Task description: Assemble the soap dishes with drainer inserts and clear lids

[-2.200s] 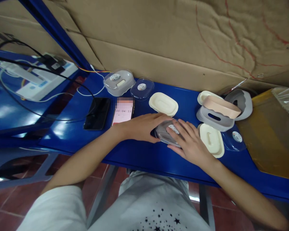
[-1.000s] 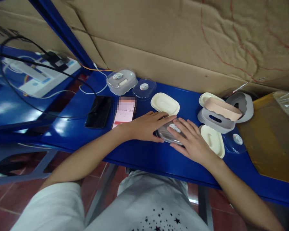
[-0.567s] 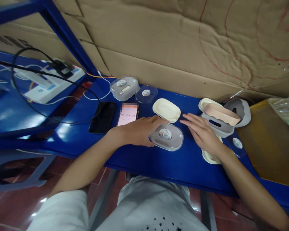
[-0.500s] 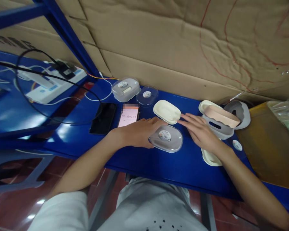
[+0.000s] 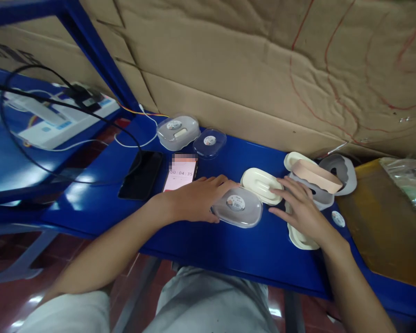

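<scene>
My left hand (image 5: 203, 199) grips the left end of a grey soap box (image 5: 241, 219) with a clear lid and a round label. Just right of it is a cream oval soap tray (image 5: 258, 182), its raised ridge facing up. My right hand (image 5: 300, 206) has its fingers and thumb on the tray's right end. The tray's near-left edge meets or overlaps the box's far edge. Partly under my right hand lies another cream piece (image 5: 301, 240).
At right are a peach shell (image 5: 319, 175), grey shells (image 5: 348, 173) and a brown carton (image 5: 388, 222). Another lidded box (image 5: 178, 134), a clear lid (image 5: 210, 143) and two phones (image 5: 142, 175) lie to the left. A cardboard wall (image 5: 229, 83) bounds the back.
The cream tray has moved right and nearer, and now shows a ridge instead of its hollow. My right hand has closed on its end. The left hand stays on the lidded box.
</scene>
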`<action>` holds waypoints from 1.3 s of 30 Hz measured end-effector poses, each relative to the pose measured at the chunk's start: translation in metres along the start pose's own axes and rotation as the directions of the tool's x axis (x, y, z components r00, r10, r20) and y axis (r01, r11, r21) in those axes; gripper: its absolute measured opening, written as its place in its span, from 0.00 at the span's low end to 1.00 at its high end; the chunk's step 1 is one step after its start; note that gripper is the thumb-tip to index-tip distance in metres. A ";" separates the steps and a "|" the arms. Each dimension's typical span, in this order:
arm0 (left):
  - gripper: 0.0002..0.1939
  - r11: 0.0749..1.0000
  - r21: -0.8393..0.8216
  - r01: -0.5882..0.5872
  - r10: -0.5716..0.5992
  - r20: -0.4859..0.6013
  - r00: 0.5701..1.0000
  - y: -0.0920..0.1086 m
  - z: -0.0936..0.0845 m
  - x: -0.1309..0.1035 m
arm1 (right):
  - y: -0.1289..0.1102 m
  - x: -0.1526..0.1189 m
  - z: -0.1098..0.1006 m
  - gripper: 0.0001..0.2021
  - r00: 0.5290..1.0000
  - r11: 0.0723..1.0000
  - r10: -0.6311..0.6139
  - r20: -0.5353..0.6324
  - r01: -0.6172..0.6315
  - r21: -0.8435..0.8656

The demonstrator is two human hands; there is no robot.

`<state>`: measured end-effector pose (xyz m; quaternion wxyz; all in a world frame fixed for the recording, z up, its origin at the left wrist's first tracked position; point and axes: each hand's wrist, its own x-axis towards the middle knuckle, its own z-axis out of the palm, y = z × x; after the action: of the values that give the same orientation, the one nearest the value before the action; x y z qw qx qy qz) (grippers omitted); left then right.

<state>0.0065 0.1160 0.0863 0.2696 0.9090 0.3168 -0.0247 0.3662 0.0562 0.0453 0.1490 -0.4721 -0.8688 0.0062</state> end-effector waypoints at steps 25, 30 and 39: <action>0.50 0.973 0.183 0.144 -0.099 -0.233 0.967 -0.023 0.002 0.014 | -0.007 0.001 0.005 0.13 1.000 0.994 0.016 -0.023 -0.018 -0.110; 0.51 0.929 0.204 0.308 -0.234 -0.318 0.919 -0.030 -0.001 0.031 | -0.009 -0.001 -0.005 0.09 1.000 0.995 -0.008 -0.013 0.007 -0.097; 0.50 0.879 0.310 0.362 -0.226 -0.397 0.890 -0.028 -0.020 0.083 | -0.017 -0.005 -0.005 0.07 0.998 0.999 -0.053 0.038 0.053 0.000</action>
<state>0.0532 0.1912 0.0719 0.0231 0.8734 0.4852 0.0352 0.3566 0.0419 0.0513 0.1323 -0.4489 -0.8837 0.0106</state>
